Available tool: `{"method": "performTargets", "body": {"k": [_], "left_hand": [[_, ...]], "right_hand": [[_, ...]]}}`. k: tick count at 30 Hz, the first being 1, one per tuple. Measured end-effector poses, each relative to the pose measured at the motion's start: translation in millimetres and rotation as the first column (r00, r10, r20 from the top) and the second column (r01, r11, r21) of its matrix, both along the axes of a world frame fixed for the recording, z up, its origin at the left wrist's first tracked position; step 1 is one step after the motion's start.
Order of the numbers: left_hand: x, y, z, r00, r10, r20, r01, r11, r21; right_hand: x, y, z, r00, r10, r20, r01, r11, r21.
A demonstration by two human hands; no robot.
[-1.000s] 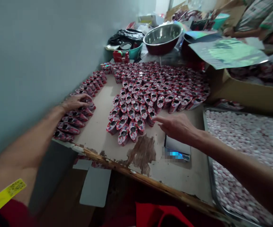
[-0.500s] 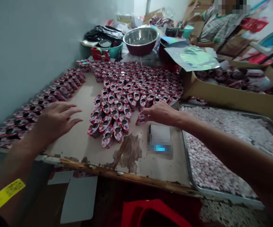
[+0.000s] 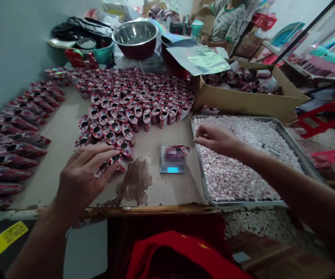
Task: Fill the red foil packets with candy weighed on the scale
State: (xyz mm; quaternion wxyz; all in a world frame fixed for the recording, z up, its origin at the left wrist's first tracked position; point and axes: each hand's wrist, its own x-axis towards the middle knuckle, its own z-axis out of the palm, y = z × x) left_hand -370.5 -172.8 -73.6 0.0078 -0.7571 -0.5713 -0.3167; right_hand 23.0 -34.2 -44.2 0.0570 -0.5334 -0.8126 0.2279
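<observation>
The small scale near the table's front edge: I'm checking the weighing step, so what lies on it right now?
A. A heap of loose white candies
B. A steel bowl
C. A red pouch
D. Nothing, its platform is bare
C: a red pouch lies on the scale, while the right hand is over the tray of white candies beside it.

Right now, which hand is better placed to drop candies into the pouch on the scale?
Right, probably. The right hand hovers over the near corner of the candy tray, beside the pouch on the scale. The left hand rests on standing pouches, farther from the candies.
</observation>
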Motion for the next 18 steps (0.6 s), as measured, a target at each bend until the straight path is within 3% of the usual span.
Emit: {"method": "performTargets", "body": {"k": [2,4,7,10,13,16,18], "left_hand": [[23.7,3.5,-8.0,0.999,-0.039,0.030,0.040,0.999,-0.038],[43.3,11.9,-14.2,0.995,-0.041,0.086,0.049,0.995,-0.086],[67.7,29.2,-16.9,0.987,-0.056,0.153,0.080,0.985,-0.155],[87.0,46.9,-17.5,0.978,-0.061,0.202,0.103,0.973,-0.207],[99.3,60.7,-23.1,0.952,-0.026,0.306,0.122,0.946,-0.299],[104.1,68.7,-30.9,0.932,0.017,0.361,0.150,0.891,-0.429],[104.5,70.8,-34.3,0.928,0.041,0.372,0.166,0.846,-0.506]], "right_hand": [[37.4,12.6,4.5,0.988,-0.065,-0.138,0.034,0.977,-0.213],[67.8,20.8,5.8,0.974,-0.131,-0.184,0.045,0.910,-0.411],[86.0,22.5,5.3,0.961,-0.186,-0.206,0.052,0.851,-0.523],[72.2,18.6,6.2,0.963,-0.124,-0.241,0.003,0.895,-0.447],[40.9,18.5,9.3,0.979,0.077,-0.187,-0.125,0.958,-0.258],[7.1,22.9,14.4,0.960,0.275,-0.060,-0.281,0.951,-0.128],[-11.8,25.1,19.2,0.942,0.336,0.004,-0.334,0.938,-0.095]]}}
